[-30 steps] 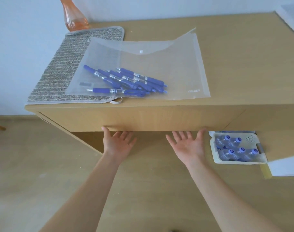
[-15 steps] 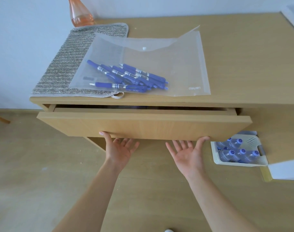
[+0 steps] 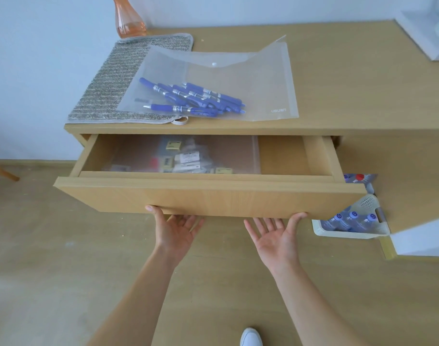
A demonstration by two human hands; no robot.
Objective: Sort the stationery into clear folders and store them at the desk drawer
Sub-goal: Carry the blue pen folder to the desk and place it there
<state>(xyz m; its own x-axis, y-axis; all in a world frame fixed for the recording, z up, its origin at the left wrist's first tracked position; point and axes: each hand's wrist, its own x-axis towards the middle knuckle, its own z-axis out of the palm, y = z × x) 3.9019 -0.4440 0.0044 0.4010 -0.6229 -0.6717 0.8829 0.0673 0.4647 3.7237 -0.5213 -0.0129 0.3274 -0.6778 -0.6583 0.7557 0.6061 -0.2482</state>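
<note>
Under drawer front point(image 3: 208, 198), fingertips hidden.

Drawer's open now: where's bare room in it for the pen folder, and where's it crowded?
Bare drawer floor lies right of the stored clear folder, beside the right wall. The left and middle are crowded with that folder's small stationery. The pen folder would overlap it.

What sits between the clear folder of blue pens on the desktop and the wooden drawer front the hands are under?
In the head view, the open drawer's inside: a second clear folder of small stationery lies there, below the clear folder of blue pens and behind the drawer front.
</note>
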